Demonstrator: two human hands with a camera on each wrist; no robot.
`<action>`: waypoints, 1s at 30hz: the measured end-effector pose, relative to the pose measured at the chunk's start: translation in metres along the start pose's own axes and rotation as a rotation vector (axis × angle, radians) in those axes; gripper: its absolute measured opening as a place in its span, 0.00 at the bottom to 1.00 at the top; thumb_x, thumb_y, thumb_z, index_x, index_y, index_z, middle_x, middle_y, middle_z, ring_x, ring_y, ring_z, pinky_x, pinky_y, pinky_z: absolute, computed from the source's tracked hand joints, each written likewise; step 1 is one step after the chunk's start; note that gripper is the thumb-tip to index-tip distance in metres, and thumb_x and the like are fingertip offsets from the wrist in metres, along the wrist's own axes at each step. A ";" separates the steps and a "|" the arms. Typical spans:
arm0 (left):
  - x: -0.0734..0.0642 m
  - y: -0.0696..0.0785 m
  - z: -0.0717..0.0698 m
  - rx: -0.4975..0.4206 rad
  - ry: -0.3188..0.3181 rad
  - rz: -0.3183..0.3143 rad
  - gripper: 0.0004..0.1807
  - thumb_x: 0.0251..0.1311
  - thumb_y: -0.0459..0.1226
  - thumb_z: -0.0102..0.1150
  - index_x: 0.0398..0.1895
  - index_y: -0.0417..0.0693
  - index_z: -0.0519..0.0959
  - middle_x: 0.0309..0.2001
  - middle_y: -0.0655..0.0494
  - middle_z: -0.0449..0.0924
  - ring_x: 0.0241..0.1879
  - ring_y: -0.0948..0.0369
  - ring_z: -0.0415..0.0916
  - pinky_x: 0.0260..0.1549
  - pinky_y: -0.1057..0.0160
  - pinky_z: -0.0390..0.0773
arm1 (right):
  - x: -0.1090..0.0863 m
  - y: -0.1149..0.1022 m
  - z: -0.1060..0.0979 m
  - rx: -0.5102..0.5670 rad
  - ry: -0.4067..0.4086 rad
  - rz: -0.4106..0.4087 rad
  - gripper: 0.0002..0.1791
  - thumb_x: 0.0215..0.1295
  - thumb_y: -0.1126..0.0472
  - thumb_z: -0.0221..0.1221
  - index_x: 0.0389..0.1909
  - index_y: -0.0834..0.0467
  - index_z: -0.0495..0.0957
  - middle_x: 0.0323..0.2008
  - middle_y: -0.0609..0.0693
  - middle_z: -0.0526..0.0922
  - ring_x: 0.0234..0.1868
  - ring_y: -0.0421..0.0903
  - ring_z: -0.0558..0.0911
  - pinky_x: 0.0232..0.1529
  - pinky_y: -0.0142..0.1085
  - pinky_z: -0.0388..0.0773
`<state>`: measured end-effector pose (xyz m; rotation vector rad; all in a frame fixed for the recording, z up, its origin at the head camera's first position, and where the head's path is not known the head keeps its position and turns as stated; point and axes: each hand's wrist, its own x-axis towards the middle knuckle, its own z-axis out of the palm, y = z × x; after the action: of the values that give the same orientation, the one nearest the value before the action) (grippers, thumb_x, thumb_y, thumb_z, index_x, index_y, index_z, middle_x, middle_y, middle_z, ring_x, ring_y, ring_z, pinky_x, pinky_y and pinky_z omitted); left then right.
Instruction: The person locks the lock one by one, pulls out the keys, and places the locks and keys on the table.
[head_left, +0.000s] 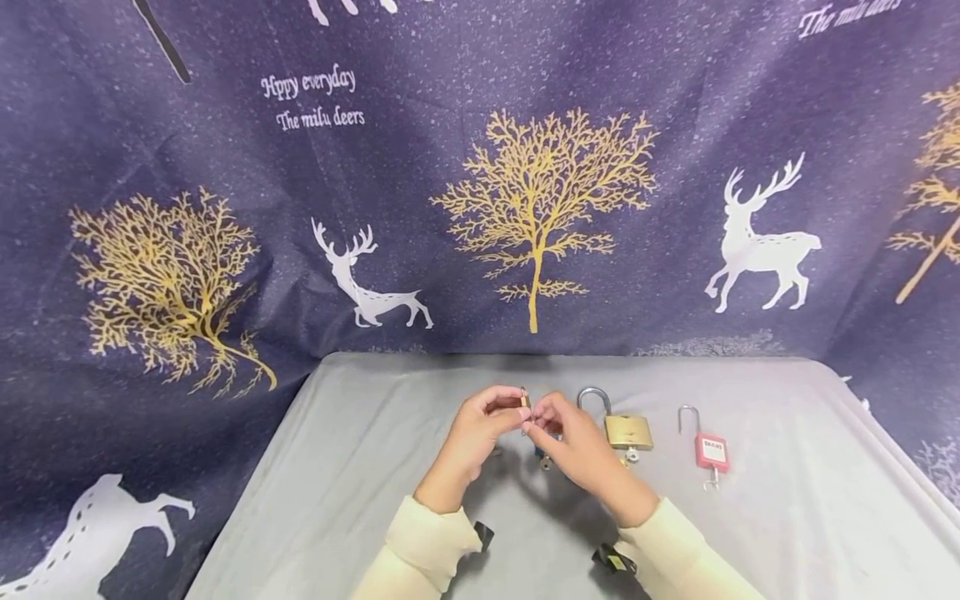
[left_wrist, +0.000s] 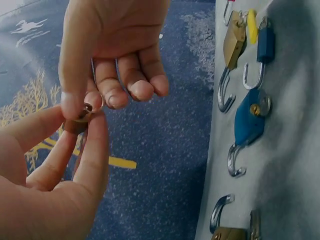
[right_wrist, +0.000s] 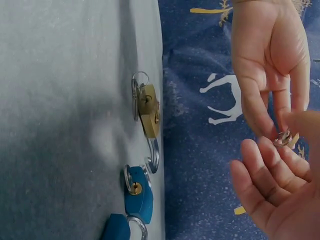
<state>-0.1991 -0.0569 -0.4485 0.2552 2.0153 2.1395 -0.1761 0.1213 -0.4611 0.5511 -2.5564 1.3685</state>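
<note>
Above the grey table, my left hand (head_left: pixel 478 429) pinches a small brass padlock (left_wrist: pixel 75 125) between thumb and fingers, holding it upright. My right hand (head_left: pixel 576 440) meets it from the right, its thumb and forefinger pinching a small key with a metal ring (right_wrist: pixel 283 138) at the padlock's end. Fingertips hide most of the key and much of the padlock body. In the left wrist view the other fingers of the right hand hang loosely curled beside it. Beneath the hands lies a blue padlock (left_wrist: pixel 249 120), its shackle open and a key in its keyhole.
A large brass padlock (head_left: pixel 628 432) and a red padlock (head_left: pixel 711 452) lie right of the hands, shackles open, keys in. A second blue padlock (left_wrist: pixel 266 46) and another brass padlock (right_wrist: pixel 149 110) are also on the table (head_left: pixel 330 500). A dark patterned cloth (head_left: pixel 480 292) hangs behind.
</note>
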 end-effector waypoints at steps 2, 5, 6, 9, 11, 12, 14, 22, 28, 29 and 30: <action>0.000 -0.002 0.003 0.008 0.021 0.019 0.19 0.59 0.32 0.67 0.53 0.33 0.80 0.50 0.40 0.83 0.42 0.66 0.82 0.46 0.67 0.81 | -0.001 0.001 0.001 -0.040 0.008 -0.008 0.06 0.69 0.56 0.64 0.40 0.51 0.77 0.30 0.40 0.83 0.31 0.31 0.78 0.38 0.31 0.80; -0.001 -0.004 0.008 0.008 0.044 0.040 0.18 0.58 0.30 0.68 0.51 0.31 0.80 0.50 0.36 0.83 0.41 0.66 0.82 0.44 0.69 0.80 | -0.003 0.002 0.004 -0.116 0.021 -0.052 0.03 0.71 0.58 0.62 0.36 0.50 0.79 0.27 0.37 0.82 0.28 0.29 0.77 0.35 0.30 0.79; -0.001 -0.005 0.009 0.004 0.051 0.045 0.17 0.58 0.29 0.68 0.50 0.30 0.80 0.50 0.35 0.83 0.41 0.66 0.81 0.43 0.69 0.80 | -0.003 0.003 0.004 -0.136 0.026 -0.067 0.03 0.71 0.58 0.61 0.36 0.50 0.79 0.27 0.37 0.82 0.28 0.28 0.77 0.34 0.29 0.79; -0.003 -0.007 0.011 0.007 0.069 0.056 0.16 0.58 0.29 0.68 0.48 0.30 0.81 0.47 0.36 0.84 0.39 0.66 0.81 0.43 0.70 0.81 | -0.006 0.004 0.005 -0.160 0.044 -0.099 0.04 0.72 0.60 0.60 0.35 0.53 0.80 0.25 0.36 0.81 0.27 0.27 0.77 0.32 0.28 0.78; -0.004 -0.007 0.012 0.010 0.075 0.056 0.15 0.58 0.29 0.68 0.47 0.30 0.81 0.45 0.38 0.84 0.39 0.67 0.81 0.43 0.70 0.81 | -0.007 0.005 0.006 -0.146 0.051 -0.113 0.06 0.73 0.61 0.59 0.34 0.54 0.81 0.24 0.37 0.81 0.26 0.27 0.77 0.31 0.28 0.78; -0.004 -0.008 0.012 0.010 0.077 0.049 0.15 0.58 0.29 0.68 0.47 0.31 0.81 0.44 0.40 0.85 0.38 0.67 0.81 0.43 0.70 0.81 | -0.007 0.005 0.006 -0.137 0.054 -0.118 0.06 0.73 0.60 0.59 0.34 0.54 0.81 0.24 0.38 0.81 0.26 0.27 0.78 0.30 0.28 0.78; -0.004 -0.009 0.012 0.015 0.081 0.037 0.15 0.58 0.30 0.68 0.47 0.31 0.81 0.43 0.43 0.85 0.38 0.67 0.81 0.43 0.70 0.80 | -0.007 0.006 0.007 -0.111 0.052 -0.124 0.08 0.74 0.60 0.57 0.33 0.53 0.80 0.24 0.38 0.82 0.25 0.29 0.80 0.29 0.28 0.78; -0.002 -0.005 0.012 -0.010 0.098 0.017 0.14 0.64 0.34 0.65 0.50 0.35 0.82 0.45 0.46 0.85 0.39 0.64 0.82 0.45 0.65 0.83 | -0.004 0.005 0.005 0.038 0.019 -0.039 0.08 0.76 0.57 0.56 0.37 0.53 0.81 0.27 0.46 0.85 0.27 0.45 0.86 0.31 0.29 0.81; 0.000 -0.001 0.012 -0.102 0.120 0.048 0.13 0.64 0.28 0.61 0.50 0.29 0.79 0.45 0.42 0.84 0.38 0.64 0.83 0.44 0.67 0.85 | -0.001 0.001 -0.001 0.192 -0.017 0.075 0.12 0.76 0.55 0.55 0.39 0.58 0.82 0.32 0.55 0.87 0.29 0.41 0.86 0.37 0.41 0.86; 0.001 0.000 0.012 -0.120 0.124 0.053 0.13 0.63 0.27 0.62 0.50 0.29 0.77 0.45 0.42 0.84 0.38 0.63 0.83 0.43 0.67 0.85 | 0.000 0.001 -0.001 0.219 -0.020 0.092 0.11 0.76 0.55 0.55 0.40 0.58 0.81 0.32 0.56 0.87 0.29 0.41 0.86 0.38 0.43 0.86; 0.001 0.000 0.011 -0.140 0.130 0.055 0.14 0.62 0.26 0.62 0.50 0.29 0.76 0.44 0.43 0.84 0.38 0.63 0.83 0.43 0.66 0.86 | 0.000 0.000 -0.001 0.249 -0.022 0.105 0.11 0.76 0.56 0.55 0.40 0.60 0.81 0.33 0.57 0.87 0.30 0.41 0.86 0.39 0.44 0.86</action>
<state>-0.1970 -0.0456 -0.4479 0.1554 1.9341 2.3754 -0.1764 0.1227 -0.4607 0.4791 -2.4793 1.7408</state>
